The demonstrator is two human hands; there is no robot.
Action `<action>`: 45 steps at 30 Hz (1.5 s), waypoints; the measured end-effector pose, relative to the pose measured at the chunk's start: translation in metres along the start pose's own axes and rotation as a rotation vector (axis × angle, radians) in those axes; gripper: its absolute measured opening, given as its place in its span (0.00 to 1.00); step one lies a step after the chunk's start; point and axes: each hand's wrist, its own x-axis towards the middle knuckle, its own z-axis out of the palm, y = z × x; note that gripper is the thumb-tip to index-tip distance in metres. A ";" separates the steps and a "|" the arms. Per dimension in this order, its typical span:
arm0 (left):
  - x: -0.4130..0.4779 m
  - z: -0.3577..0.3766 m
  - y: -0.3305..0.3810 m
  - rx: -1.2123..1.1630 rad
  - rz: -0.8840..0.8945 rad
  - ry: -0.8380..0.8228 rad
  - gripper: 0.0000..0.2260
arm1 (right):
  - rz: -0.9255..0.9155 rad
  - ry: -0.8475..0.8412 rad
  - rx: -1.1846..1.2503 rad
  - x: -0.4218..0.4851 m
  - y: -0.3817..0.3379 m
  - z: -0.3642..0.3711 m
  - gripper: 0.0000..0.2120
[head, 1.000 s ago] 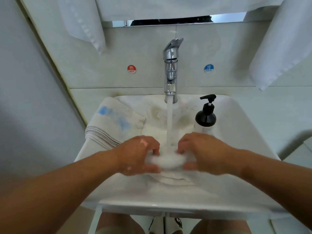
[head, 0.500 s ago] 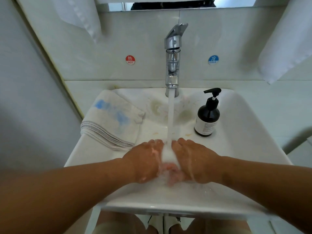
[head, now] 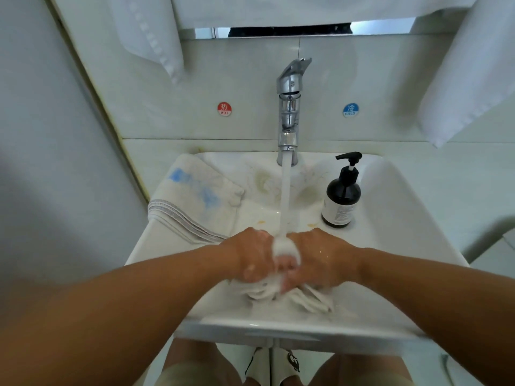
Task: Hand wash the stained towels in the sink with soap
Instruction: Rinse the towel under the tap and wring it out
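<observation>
While seen from above, takes up the middle of the view: white sink (head: 395, 232), backed against a tiled wall. Above its 2 far corners, left hanging towel (head: 150, 37) and right hanging towel (head: 468, 79), both white, both clear of the rim. Draped over the left edge, folded towel (head: 195, 201) with blue smears and grey striped hems, near hem ending just beside the left wrist; touching or not, cannot tell. Across the far part of the basin, what looks like a pale cloth (head: 262, 182) with yellow-brown marks, lying flat. Reaching in over the near edge, 2 bare forearms. Just inside that near edge, at the middle, left hand (head: 253, 257) and right hand (head: 317, 260) set close together, knuckles up, fingers of both curled tight round 1 wet towel (head: 264, 292). Held between the 2 hands: bunched into a white knob at the top, squeezed in the gap between the palms, then spilling out underneath in wet folds toward the near-right of the basin floor. At the middle of the far edge, chrome faucet (head: 289, 107), lever tipped up, water (head: 285, 196) falling straight onto the knob between the hands. On the right side of the sink toward the far corner, dark soap bottle (head: 341, 199) with a black pump, upright, beyond the right hand and apart from it. On the wall tile, red HOT sticker (head: 224, 109) left of the faucet, blue COLD sticker (head: 350, 110) right of it.
</observation>
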 end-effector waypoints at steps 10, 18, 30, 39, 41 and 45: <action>-0.023 0.007 -0.008 0.019 0.118 -0.076 0.49 | -0.035 -0.047 -0.187 -0.030 0.007 0.011 0.56; -0.006 0.009 -0.009 0.173 0.119 -0.053 0.39 | -0.017 -0.028 -0.269 -0.008 0.010 0.009 0.35; -0.031 -0.009 -0.012 0.301 0.149 0.241 0.36 | -0.091 0.243 -0.338 -0.022 0.016 -0.009 0.43; -0.025 0.027 0.008 -0.056 0.137 0.047 0.34 | -0.039 0.029 -0.075 -0.018 0.006 0.008 0.47; -0.021 0.025 0.007 -0.060 0.123 0.065 0.35 | -0.037 0.014 -0.106 -0.017 0.007 0.014 0.47; -0.009 0.025 0.001 0.043 0.326 0.156 0.21 | -0.088 0.041 -0.191 -0.005 0.016 0.018 0.47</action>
